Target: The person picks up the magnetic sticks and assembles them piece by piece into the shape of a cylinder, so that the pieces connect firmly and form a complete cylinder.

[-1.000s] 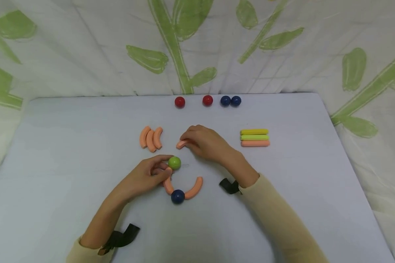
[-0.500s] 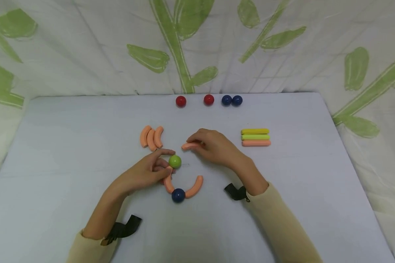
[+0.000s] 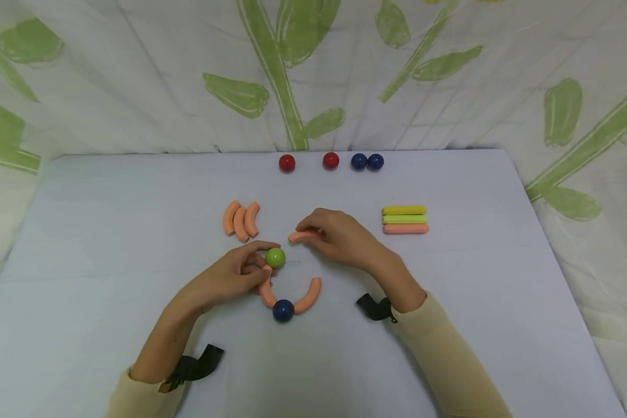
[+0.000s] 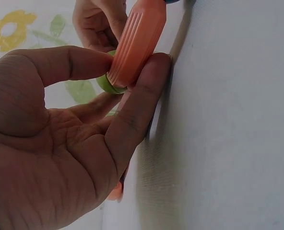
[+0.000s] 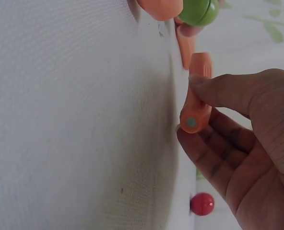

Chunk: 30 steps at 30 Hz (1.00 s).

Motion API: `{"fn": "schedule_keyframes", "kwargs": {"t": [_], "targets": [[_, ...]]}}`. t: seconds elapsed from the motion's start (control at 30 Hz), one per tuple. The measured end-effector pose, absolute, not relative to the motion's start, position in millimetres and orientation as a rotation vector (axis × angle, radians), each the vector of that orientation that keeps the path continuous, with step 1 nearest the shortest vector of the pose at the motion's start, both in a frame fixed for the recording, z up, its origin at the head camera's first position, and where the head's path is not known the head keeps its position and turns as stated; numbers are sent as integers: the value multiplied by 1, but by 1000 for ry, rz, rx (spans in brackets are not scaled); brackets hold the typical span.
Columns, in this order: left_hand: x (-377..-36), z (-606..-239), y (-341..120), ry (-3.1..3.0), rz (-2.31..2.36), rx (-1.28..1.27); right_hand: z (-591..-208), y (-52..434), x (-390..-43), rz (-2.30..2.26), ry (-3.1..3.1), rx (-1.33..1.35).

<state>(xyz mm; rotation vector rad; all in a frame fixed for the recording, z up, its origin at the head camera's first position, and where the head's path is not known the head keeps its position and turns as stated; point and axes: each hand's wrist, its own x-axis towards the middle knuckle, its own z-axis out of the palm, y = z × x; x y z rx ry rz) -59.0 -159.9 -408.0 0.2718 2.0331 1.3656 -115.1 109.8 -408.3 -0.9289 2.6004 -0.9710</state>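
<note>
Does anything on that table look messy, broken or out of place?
Nothing stands out. The balls sit in a row at the far edge, the straight sticks lie side by side, and the spare curved pieces are nested together.

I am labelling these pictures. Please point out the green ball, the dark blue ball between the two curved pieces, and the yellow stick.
green ball (image 3: 275, 257), head view, its top.
dark blue ball (image 3: 283, 310), head view, its centre.
yellow stick (image 3: 404, 210), head view, its middle.

In the head view the left hand (image 3: 230, 278) hides the top of the left orange curve (image 3: 265, 293). The right hand (image 3: 339, 238) covers most of its curved orange piece (image 3: 299, 236). The left wrist view shows only a sliver of the green ball (image 4: 105, 85) and cuts off the blue ball.
</note>
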Motion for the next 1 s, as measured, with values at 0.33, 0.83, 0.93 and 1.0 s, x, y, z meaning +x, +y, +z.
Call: {"fn": "schedule_keyframes", "kwargs": {"t": [0.33,0.83,0.93,1.0], "targets": [[-58,-410,-160,2036,1366,248,-411,110,-114,-921,2610,-945],[-56,-409,-162,2041,1370,249,-414,110,-114,-906,2620,-941],[-57,-409,-162,2036,1372,251,-414,110,-115,-896,2620,-942],[-57,-409,-162,2036,1371,255,-413,110,-115,-891,2619,-939]]}}
